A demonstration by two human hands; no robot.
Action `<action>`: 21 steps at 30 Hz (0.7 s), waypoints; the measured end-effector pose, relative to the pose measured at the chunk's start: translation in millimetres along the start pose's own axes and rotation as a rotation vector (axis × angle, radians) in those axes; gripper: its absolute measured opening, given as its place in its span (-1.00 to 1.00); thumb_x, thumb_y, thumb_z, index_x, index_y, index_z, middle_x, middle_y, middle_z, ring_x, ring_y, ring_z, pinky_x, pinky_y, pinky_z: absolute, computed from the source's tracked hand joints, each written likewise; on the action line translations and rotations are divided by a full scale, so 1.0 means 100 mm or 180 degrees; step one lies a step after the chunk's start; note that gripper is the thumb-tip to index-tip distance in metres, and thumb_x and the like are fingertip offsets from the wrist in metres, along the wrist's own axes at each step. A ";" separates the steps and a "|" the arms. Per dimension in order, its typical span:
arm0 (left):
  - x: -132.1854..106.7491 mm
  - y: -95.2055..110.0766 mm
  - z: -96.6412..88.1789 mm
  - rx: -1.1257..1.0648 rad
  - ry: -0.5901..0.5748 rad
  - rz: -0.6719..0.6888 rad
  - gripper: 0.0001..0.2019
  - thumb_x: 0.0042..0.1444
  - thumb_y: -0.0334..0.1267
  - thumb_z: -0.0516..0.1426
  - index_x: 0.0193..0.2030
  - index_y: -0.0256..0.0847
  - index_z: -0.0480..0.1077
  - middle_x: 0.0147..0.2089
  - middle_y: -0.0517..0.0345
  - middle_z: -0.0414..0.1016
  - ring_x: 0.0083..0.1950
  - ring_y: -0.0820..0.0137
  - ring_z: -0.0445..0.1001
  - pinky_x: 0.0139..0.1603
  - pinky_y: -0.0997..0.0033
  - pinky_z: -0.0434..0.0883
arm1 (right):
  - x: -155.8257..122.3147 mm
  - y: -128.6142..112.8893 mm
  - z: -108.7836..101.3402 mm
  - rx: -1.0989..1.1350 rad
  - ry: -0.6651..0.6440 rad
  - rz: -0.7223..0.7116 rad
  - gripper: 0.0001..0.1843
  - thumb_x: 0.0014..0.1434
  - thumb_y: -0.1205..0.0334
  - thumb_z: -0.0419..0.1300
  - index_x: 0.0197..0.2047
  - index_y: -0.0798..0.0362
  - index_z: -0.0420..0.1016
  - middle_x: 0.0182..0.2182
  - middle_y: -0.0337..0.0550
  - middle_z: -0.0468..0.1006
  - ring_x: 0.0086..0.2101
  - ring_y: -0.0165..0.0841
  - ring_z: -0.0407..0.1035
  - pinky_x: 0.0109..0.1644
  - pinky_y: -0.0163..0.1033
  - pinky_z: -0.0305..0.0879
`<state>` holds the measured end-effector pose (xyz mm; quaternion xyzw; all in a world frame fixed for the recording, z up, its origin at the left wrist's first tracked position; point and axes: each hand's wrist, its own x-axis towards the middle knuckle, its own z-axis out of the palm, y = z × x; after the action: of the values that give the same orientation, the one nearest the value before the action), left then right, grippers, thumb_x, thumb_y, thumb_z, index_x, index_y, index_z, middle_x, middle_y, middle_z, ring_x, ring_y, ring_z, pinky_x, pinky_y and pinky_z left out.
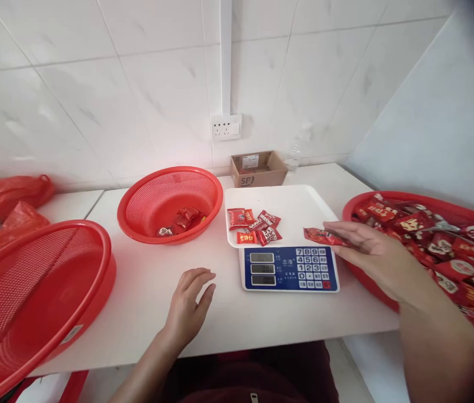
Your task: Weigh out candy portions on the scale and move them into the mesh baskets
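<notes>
Farthest left of the scale (pixel 289 282), red plastic bags (pixel 14 196) lie crumpled behind a big red basket (pixel 52 313), whose bare inner wall and floor show. Nearer the scale, just left of its tray, a smaller red basket (pixel 144 207) holds a few candy packets (pixel 186 217) gathered low on its near side. In front of that basket, left of the scale's number panel, the left hand (pixel 186 305) hangs half open, fingers loosely curled — nothing seen in it. On the scale, the white tray (pixel 295 210) carries a small cluster of red packets (pixel 257 226) toward its left side; a cardboard box (pixel 257 179) stands behind it. Over the tray's near right corner the right hand (pixel 371 252) pinches a red packet (pixel 323 236) between thumb and fingers; whether more are tucked behind I cannot tell. The step in hand looks like adding packets to the tray — the next move seems to call for lowering this one and loosening the pinch. Right of the scale, a large red basket (pixel 348 207) is heaped with similar packets (pixel 450 246).
</notes>
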<state>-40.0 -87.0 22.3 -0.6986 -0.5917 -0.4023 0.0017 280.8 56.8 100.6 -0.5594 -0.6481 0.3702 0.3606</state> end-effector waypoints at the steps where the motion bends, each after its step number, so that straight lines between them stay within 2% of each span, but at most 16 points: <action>1: -0.03 -0.02 -0.01 0.0018 -0.0012 -0.0036 -0.83 0.24 -0.33 0.07 -0.07 -0.15 0.43 -0.12 0.04 0.51 -0.06 0.30 0.48 -0.09 0.28 0.49 | 0.02 0.00 0.07 0.0084 -0.0038 -0.0027 -0.52 -0.08 0.04 0.23 -0.04 -0.03 0.47 0.05 -0.04 0.50 0.05 -0.13 0.38 0.03 -0.07 0.42; 4: -0.08 -0.05 -0.02 0.0048 -0.0028 -0.0115 -0.82 0.24 -0.33 0.07 -0.07 -0.14 0.43 -0.11 0.04 0.51 -0.06 0.30 0.49 -0.08 0.27 0.49 | 0.11 -0.02 0.26 0.0106 -0.0012 -0.0172 -0.55 -0.01 0.02 0.22 -0.04 -0.04 0.48 0.00 -0.06 0.53 0.00 -0.12 0.42 0.06 0.01 0.40; 8: -0.08 -0.04 -0.01 0.0034 -0.0011 -0.0102 -0.82 0.24 -0.32 0.06 -0.07 -0.14 0.43 -0.12 0.04 0.51 -0.08 0.31 0.50 -0.10 0.29 0.51 | 0.28 -0.16 0.56 -0.0213 0.0032 -0.0664 -0.63 0.08 0.11 0.16 -0.03 -0.03 0.48 -0.01 -0.11 0.54 0.01 -0.19 0.41 0.17 0.03 0.28; 11: -0.05 0.00 0.01 0.0013 -0.0012 -0.0042 -0.82 0.24 -0.34 0.06 -0.07 -0.15 0.43 -0.13 0.04 0.51 -0.08 0.31 0.50 -0.11 0.31 0.51 | 0.39 -0.31 0.82 -0.0279 -0.0140 -0.0963 -0.66 0.12 0.21 0.10 -0.03 -0.02 0.48 0.02 -0.14 0.52 0.02 -0.24 0.40 0.17 -0.03 0.29; 14: -0.03 0.03 0.01 0.0008 0.0004 -0.0026 -0.82 0.24 -0.34 0.06 -0.07 -0.15 0.42 -0.12 0.03 0.51 -0.08 0.32 0.50 -0.11 0.32 0.51 | 0.45 -0.41 1.00 -0.0334 -0.0510 -0.1087 -0.63 0.16 0.25 0.05 0.02 -0.04 0.46 0.10 -0.16 0.45 0.07 -0.28 0.36 0.18 -0.07 0.29; 17: -0.04 0.03 0.00 0.0044 0.0016 -0.0039 -0.83 0.24 -0.34 0.07 -0.07 -0.14 0.42 -0.13 0.04 0.51 -0.08 0.32 0.51 -0.12 0.33 0.51 | 0.45 -0.39 1.01 -0.0443 -0.0576 -0.1249 -0.62 0.18 0.21 0.03 0.05 -0.06 0.44 0.15 -0.19 0.41 0.13 -0.28 0.29 0.23 -0.07 0.22; 21: -0.08 -0.03 -0.03 0.0100 0.0047 -0.0086 -0.83 0.24 -0.33 0.07 -0.08 -0.13 0.43 -0.13 0.04 0.52 -0.10 0.32 0.52 -0.13 0.32 0.52 | 0.32 -0.20 0.76 -0.0438 -0.0006 -0.1205 -0.63 0.17 0.08 0.07 0.02 -0.05 0.46 0.10 -0.14 0.46 0.11 -0.22 0.32 0.24 -0.01 0.21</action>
<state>-43.9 -94.5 18.5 -0.6874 -0.6073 -0.3981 0.0116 201.1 80.9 84.6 -0.4505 -0.7658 0.2511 0.3841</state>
